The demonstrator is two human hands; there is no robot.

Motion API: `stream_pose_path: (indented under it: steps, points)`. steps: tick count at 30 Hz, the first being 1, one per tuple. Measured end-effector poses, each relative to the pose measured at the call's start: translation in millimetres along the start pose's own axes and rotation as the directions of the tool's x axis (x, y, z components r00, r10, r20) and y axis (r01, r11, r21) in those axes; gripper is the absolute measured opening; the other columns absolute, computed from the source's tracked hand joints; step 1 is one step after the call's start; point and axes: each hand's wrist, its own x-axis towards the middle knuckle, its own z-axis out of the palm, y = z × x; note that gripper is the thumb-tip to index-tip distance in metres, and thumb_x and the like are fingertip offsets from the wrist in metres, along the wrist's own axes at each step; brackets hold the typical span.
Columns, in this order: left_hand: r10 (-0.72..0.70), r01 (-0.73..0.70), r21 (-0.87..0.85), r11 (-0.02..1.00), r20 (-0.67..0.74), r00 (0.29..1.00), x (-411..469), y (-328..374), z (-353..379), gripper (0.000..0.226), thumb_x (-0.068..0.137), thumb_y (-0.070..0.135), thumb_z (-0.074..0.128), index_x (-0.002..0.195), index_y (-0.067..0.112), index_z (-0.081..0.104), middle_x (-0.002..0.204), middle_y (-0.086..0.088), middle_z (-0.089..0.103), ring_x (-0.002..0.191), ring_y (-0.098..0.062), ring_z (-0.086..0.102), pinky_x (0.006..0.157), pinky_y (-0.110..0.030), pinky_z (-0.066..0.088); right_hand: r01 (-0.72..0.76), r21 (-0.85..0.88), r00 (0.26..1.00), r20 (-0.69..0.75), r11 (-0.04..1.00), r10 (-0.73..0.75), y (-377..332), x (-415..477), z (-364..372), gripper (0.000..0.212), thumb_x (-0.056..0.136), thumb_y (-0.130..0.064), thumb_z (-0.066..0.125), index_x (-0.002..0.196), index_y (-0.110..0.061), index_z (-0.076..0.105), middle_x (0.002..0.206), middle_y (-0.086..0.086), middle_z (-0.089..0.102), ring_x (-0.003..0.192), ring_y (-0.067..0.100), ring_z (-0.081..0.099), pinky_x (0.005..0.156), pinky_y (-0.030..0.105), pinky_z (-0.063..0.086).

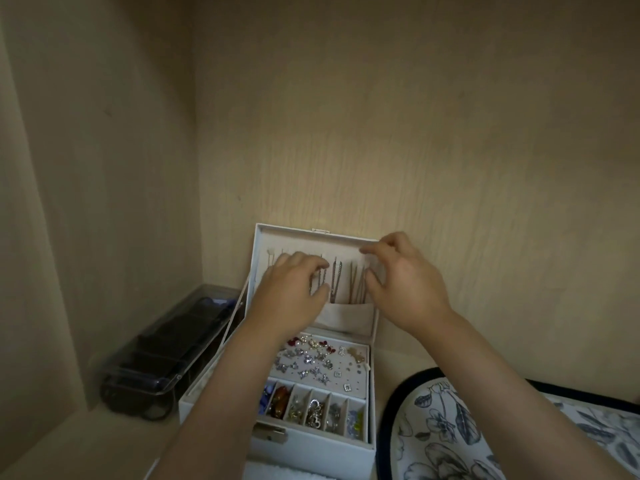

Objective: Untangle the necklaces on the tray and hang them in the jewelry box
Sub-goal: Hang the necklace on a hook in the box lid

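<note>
White jewelry box (pixel 311 452) lid up | left hand (pixel 291 289), right hand (pixel 408 285) at hanging necklaces (pixel 335 282) | grip perhaps pinching, cannot tell

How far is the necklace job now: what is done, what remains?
Done: several thin metal chains hang inside the upright lid of the white jewelry box, ends in its beige pocket. In hand: the left hand and right hand are up at those chains; whether either pinches one is unclear. Left: the visible part of the floral tray with dark rim shows no chain, so probably little remains.
</note>
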Motion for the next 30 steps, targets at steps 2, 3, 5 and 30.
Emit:
stream_pose_path:
  steps: [2,3,5,30]
  points:
    - [0.019,-0.017,0.029,0.999,-0.075,0.997,6.2,4.0,-9.5,0.042,0.093,0.028,0.059,0.135,0.026,0.054,0.129,0.007,0.054,0.123,-0.013,0.040,0.104,-0.035,0.037,-0.005,-0.070,1.000,-0.007,0.998,0.004,2.5,6.7,-6.9,0.055,0.091,-0.029,0.061,0.144,-0.023,0.048,0.144,0.007,0.042,0.126,0.026,0.048,0.090,0.038,0.047]
    - [0.027,-0.022,0.048,0.999,-0.101,0.995,10.2,6.6,-14.4,0.044,0.093,0.028,0.059,0.137,0.026,0.052,0.132,0.006,0.051,0.125,-0.013,0.037,0.105,-0.034,0.034,-0.001,-0.110,1.000,0.012,0.994,0.003,3.1,9.8,-9.0,0.061,0.091,-0.029,0.061,0.149,-0.021,0.041,0.149,0.010,0.038,0.133,0.029,0.041,0.100,0.041,0.042]
    - [0.053,-0.045,0.079,0.996,-0.101,0.993,19.9,10.5,-23.2,0.049,0.095,0.026,0.056,0.143,0.024,0.046,0.142,0.005,0.046,0.132,-0.013,0.030,0.110,-0.035,0.028,0.007,-0.160,0.995,0.095,0.987,0.009,2.0,14.6,-11.1,0.067,0.093,-0.032,0.057,0.153,-0.020,0.031,0.155,0.009,0.031,0.137,0.029,0.035,0.108,0.042,0.034]
    - [0.028,-0.047,0.202,0.978,0.094,0.995,-118.4,17.1,-96.3,0.045,0.092,0.040,0.064,0.135,0.033,0.052,0.133,0.016,0.054,0.125,-0.010,0.045,0.111,-0.035,0.033,0.085,0.295,0.916,0.353,0.952,-0.191,-57.5,-98.9,-48.5,0.047,0.094,-0.020,0.065,0.137,-0.028,0.050,0.131,-0.011,0.056,0.111,0.010,0.054,0.096,0.025,0.046]
